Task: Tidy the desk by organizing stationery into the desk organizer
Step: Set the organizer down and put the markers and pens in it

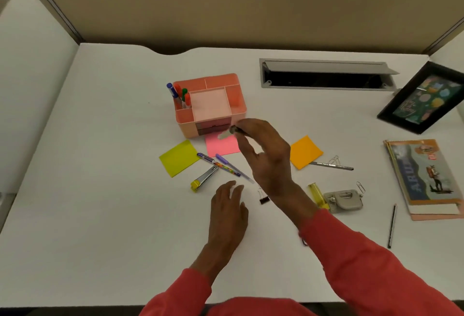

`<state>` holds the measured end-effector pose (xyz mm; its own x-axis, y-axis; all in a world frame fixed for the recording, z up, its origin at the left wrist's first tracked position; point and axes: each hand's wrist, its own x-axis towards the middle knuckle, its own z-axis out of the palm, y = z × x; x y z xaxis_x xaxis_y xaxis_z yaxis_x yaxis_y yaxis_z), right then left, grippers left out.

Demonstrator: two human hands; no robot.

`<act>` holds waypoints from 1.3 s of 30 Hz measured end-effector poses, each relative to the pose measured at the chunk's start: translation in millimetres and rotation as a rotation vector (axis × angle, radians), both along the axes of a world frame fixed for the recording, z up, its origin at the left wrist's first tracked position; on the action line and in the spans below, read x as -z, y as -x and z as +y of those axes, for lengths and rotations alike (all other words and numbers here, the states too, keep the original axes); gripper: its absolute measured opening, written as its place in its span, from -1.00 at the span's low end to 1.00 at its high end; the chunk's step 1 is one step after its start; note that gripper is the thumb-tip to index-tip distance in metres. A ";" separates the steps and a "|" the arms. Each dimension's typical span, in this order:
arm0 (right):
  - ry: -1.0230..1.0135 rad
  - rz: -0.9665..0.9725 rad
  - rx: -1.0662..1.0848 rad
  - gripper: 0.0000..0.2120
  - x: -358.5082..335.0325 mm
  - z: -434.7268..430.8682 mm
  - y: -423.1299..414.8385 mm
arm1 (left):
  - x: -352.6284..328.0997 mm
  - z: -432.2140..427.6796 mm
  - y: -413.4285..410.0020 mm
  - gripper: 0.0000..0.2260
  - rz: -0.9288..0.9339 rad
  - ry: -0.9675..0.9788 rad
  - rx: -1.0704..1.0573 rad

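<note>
The right hand [263, 157] pinches a small blurred pen-like thing [229, 133] just in front of the organizer [187, 128], while the left hand [229, 212] rests open on the desk [113, 190]. Let go this short, it would likely drop onto the desk or catch the organizer's front wall. Markers [179, 96] stand in the organizer's left slot.

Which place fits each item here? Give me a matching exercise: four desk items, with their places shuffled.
1. yellow square sticky note
2. orange square sticky note
3. coloured marker pens
4. grey metal hole punch

A. standing in the pink plastic desk organizer
B. beside the red right sleeve
C. left of the pink sticky note
D. corner by a grey pen

Pairs: 1-C, 2-D, 3-A, 4-B
</note>
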<state>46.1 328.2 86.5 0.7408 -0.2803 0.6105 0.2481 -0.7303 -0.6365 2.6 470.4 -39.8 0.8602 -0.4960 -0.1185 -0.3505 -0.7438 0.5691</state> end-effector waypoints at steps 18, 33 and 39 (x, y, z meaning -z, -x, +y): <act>0.054 0.252 -0.088 -0.89 29.4 51.9 -195.4 | 1.1 15.4 -16.0 -0.57 -0.013 0.198 -0.078; 0.310 0.361 0.014 -0.67 49.7 39.9 -162.4 | -3.8 15.3 -18.9 -0.60 0.023 0.180 -0.104; 0.134 0.410 0.043 -0.66 63.5 10.1 -75.6 | -1.9 2.6 -12.1 -0.59 0.054 0.127 -0.056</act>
